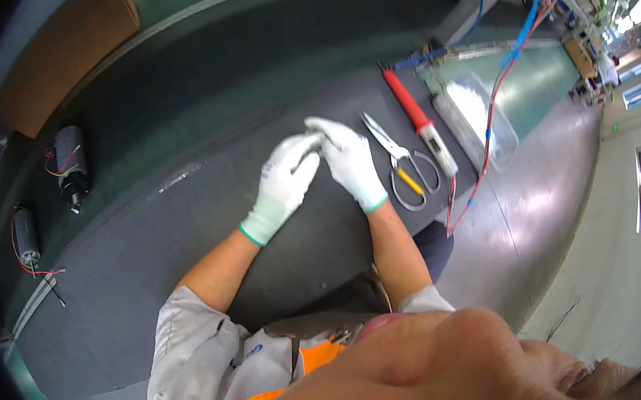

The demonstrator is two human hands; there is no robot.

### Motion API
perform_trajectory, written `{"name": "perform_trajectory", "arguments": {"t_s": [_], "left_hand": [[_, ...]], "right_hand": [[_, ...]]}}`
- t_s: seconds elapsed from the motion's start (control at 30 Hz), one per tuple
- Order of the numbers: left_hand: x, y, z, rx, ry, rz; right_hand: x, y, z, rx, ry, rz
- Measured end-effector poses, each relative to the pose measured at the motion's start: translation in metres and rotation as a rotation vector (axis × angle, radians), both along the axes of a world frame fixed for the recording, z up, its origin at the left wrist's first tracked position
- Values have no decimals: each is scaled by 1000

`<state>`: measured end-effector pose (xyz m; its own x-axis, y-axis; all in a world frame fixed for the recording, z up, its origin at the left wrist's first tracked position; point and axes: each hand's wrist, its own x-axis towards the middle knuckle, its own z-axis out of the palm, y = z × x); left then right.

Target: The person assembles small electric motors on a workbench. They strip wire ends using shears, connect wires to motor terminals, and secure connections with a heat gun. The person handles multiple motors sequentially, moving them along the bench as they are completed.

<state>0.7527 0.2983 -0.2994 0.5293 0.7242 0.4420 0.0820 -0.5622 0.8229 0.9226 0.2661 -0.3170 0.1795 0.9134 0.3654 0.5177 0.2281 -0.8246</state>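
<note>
Both my hands wear white gloves with green cuffs and meet just above the dark mat. My left hand [282, 174] points up and right, its fingers closed toward the right hand and its thumb a little apart. My right hand [350, 161] curls its fingers over the left fingertips. Whatever may lie between them is hidden. Just right of my right hand are scissors [389, 145] with metal blades and yellow on one handle loop. Beyond them lies a red and pale pen-shaped tool [411, 107] with a red cable. Neither hand touches these tools.
Two dark cylindrical motors with wires, one upper [71, 153] and one lower [26, 233], stand at the left. A cardboard sheet [71, 58] leans at the upper left. A clear plastic box [499, 140] sits right of the tools. Red and blue cables [507, 64] hang down at the right.
</note>
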Motion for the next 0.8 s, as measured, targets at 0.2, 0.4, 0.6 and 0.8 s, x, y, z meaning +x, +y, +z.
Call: {"name": "perform_trajectory", "arguments": {"t_s": [0.2, 0.4, 0.6, 0.8], "left_hand": [[3, 4, 5, -12, -1, 0], [4, 2, 2, -55, -75, -6], [7, 4, -3, -29, -71, -15], [8, 5, -7, -76, -90, -28]], "right_hand": [[3, 3, 3, -59, 206, 0], [-2, 8, 1, 15, 170, -31], [0, 7, -8, -49, 281, -41], [0, 5, -3, -71, 205, -13]]}}
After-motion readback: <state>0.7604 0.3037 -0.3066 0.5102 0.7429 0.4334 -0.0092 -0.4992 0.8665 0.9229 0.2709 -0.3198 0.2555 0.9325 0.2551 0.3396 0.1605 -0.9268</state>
